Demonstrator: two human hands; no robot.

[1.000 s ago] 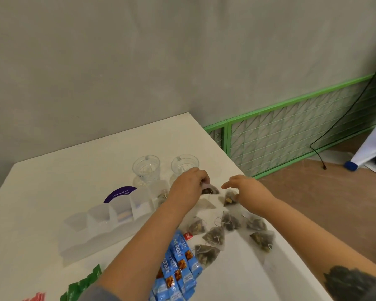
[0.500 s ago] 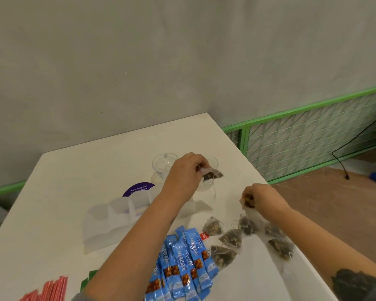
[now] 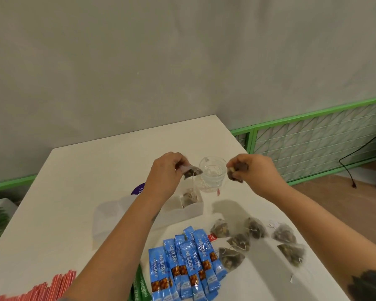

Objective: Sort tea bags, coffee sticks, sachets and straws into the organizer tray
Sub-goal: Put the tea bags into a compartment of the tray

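In the head view, a clear glass cup [image 3: 213, 173] stands on the white table [image 3: 91, 170] toward the far right, and both raised hands flank it. The left hand [image 3: 165, 172] pinches one tea bag [image 3: 191, 171] between curled fingers and thumb just left of the cup, its string hanging down toward the tray. The right hand [image 3: 252, 170] has its fingers curled round a second tea bag [image 3: 233, 174] just right of the cup. Below the left hand lies the translucent white organizer tray [image 3: 117, 213], running left to right; the left forearm crosses over its middle and hides part of it. Its rightmost compartment holds at least one tea bag already in the tray [image 3: 189, 197], though the blur keeps an exact count out of reach. A purple round label [image 3: 138, 190] peeks out beyond the tray, partly covered by the wrist. Nearer on the right, six loose tea bags [image 3: 239, 242] lie scattered on the table, apart from the tray. Near centre, a fanned stack of blue coffee sticks [image 3: 187, 266] shows about six packets, overlapping. Green sachets [image 3: 139, 285] sit at the near edge, mostly hidden by the forearm, number unclear. Red straws [image 3: 41, 287] lie bundled at the near left corner, too many and too blurred to count. A green-framed wire fence [image 3: 313, 135] runs along the wall on the right.
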